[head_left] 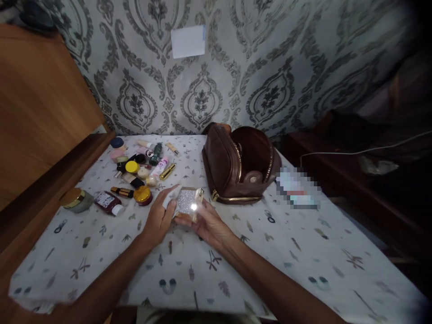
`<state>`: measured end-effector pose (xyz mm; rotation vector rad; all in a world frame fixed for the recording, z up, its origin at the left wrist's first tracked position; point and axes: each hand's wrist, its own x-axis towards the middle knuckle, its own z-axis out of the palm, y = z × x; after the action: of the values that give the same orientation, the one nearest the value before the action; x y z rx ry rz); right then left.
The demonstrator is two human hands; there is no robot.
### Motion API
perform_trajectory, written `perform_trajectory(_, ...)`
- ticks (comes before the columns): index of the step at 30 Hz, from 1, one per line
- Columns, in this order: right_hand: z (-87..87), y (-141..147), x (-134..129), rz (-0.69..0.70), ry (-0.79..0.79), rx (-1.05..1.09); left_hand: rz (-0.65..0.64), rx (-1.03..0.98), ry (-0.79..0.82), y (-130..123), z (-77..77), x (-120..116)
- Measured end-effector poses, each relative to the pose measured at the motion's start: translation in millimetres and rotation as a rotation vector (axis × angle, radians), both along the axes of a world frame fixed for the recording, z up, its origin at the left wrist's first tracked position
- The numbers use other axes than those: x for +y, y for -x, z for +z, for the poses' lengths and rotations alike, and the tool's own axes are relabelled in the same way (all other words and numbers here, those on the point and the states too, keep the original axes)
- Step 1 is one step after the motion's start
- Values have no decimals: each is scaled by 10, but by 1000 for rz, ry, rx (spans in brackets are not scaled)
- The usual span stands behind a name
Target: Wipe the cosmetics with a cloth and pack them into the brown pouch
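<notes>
In front of me my right hand (205, 221) grips a silver glittery case with gold edges (186, 200), which looks like a makeup compact. Its corner catches a bright glint of light. My left hand (159, 213) is closed on a white wipe or tissue (172, 198), pressed against the case's left side. Both hands are held just above the patterned tablecloth. A brown leather cosmetic bag (219, 166) stands behind and to the right of my hands, unzipped and gaping. Just beyond my left hand lies a jar with a gold-yellow lid (142, 195).
Several cosmetics crowd the table's left side, among them a yellow-lidded jar (132, 167), a gold lipstick tube (168, 172), a dark red bottle (107, 202) and a gold-lidded jar (74, 199). A blurred-out packet (299, 189) lies right of the bag. Wooden furniture (40, 117) borders the left.
</notes>
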<state>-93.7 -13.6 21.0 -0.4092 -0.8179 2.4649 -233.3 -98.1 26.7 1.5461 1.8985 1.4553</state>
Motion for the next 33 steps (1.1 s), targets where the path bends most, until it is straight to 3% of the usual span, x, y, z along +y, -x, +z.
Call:
perform_trajectory(8,-88,56,-5,-108,30,-29,-197,480,-206,-150,-28,-37)
perform_trajectory(12,-49,44,89,-71,128,29,-187,674,-229,-112,-88,-22)
perform_trajectory(14,1,20,133,-26,181,66,-127,607,-183,-69,-104,-14)
perform_trajectory(17,61,-24,141,4,197,76,-3,277,-100,-20,-87,-11)
perform_trajectory(21,52,-53,66,98,-66,-14,124,-152,56,5,-28,-21)
perform_trajectory(24,28,-48,20,176,-354,-126,87,-213,74,31,10,-41)
perform_trajectory(28,10,-40,17,171,-582,-233,-101,254,-170,76,38,-65)
perform_trajectory(31,-18,-47,17,92,-771,-311,-136,625,-262,82,46,-70)
perform_trajectory(33,-28,-55,3,14,-878,-353,-154,749,-280,72,51,-67)
